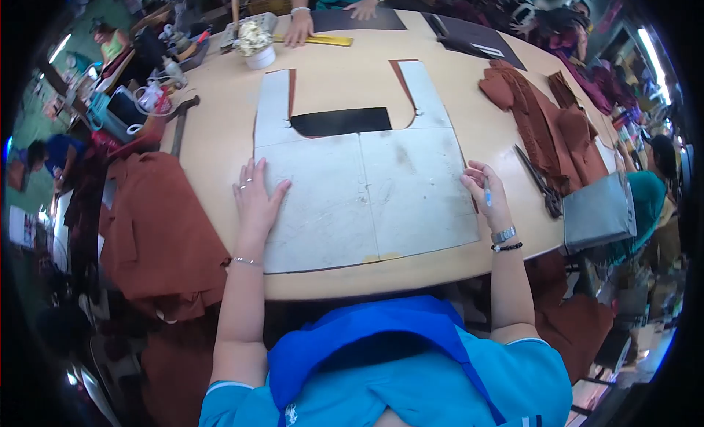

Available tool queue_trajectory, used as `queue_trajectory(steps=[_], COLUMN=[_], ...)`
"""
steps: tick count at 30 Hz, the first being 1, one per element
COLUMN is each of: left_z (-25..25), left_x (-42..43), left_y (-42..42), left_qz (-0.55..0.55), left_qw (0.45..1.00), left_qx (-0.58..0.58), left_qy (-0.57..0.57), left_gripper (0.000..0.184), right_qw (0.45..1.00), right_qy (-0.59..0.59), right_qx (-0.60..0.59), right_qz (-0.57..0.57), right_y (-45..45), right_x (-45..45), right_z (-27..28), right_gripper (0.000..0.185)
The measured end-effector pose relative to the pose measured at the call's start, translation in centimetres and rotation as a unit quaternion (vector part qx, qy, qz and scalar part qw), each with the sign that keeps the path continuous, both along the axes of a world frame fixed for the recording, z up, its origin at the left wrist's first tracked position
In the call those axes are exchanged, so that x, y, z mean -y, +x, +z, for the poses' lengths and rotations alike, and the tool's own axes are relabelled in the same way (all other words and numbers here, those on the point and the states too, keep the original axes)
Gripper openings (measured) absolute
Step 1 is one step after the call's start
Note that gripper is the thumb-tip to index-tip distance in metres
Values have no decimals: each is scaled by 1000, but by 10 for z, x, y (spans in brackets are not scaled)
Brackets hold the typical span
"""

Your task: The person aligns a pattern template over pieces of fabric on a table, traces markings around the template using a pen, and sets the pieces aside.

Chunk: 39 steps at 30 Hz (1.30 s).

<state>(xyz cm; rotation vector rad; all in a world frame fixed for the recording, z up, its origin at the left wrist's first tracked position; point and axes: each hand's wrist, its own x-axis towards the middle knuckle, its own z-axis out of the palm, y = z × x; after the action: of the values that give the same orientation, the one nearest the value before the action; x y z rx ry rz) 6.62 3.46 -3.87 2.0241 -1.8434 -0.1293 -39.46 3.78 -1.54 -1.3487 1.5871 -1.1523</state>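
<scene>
A large grey-white pattern template [323,185] with a U-shaped cutout lies flat on the table in front of me. Reddish-brown fabric [402,84] peeks out from under its upper edges. My left hand [258,192] rests on the template's left edge, fingers spread. At the right edge, my right hand [487,188] grips a slim pen [488,197] with a pale blue part; its tip is hard to make out. A black flat piece [341,122] shows inside the cutout.
Scissors [539,183] lie to the right, beside crumpled brown fabric [546,122] and a grey box [600,210]. More brown fabric [158,229] drapes over the left edge, near a hammer [181,126]. Across the table are a white tub [260,58], a yellow ruler [330,40] and another person's hands [299,28].
</scene>
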Motion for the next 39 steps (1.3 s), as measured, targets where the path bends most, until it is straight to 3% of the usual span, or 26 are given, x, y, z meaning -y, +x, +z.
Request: queue_trajectory(steps=[5, 14, 23, 29, 32, 35, 37, 38, 39], left_z=[3, 1, -1, 7, 6, -5, -9, -10, -10], left_x=[2, 1, 4, 2, 1, 8, 11, 11, 11], left_y=[-2, -2, -4, -6, -6, 5, 8, 12, 12], left_qz=[8, 13, 41, 44, 43, 42, 37, 38, 81], left_qw=[1000, 1000, 998, 998, 998, 998, 996, 994, 995], left_qx=[-7, -15, 41, 32, 37, -28, -80, -105, -55], left_qy=[27, 15, 22, 41, 42, 28, 5, -6, 9], left_gripper=[77, 78, 79, 81, 79, 76, 74, 73, 73], right_qw=[999, 999, 998, 991, 990, 1000, 975, 978, 955], right_qy=[19, 7, 30, 91, 55, -13, -170, -167, -233], right_qx=[-44, 18, -19, 91, 120, -2, -144, -100, -155], right_qz=[22, -33, -43, -34, 58, 19, -27, -80, -101], right_y=[3, 6, 2, -3, -5, -2, -17, -24, -40], right_x=[4, 3, 1, -2, 5, -7, -13, -24, -28], right_z=[8, 6, 22, 43, 26, 46, 55, 67, 77], right_gripper=[58, 65, 69, 61, 51, 42, 39, 37, 38])
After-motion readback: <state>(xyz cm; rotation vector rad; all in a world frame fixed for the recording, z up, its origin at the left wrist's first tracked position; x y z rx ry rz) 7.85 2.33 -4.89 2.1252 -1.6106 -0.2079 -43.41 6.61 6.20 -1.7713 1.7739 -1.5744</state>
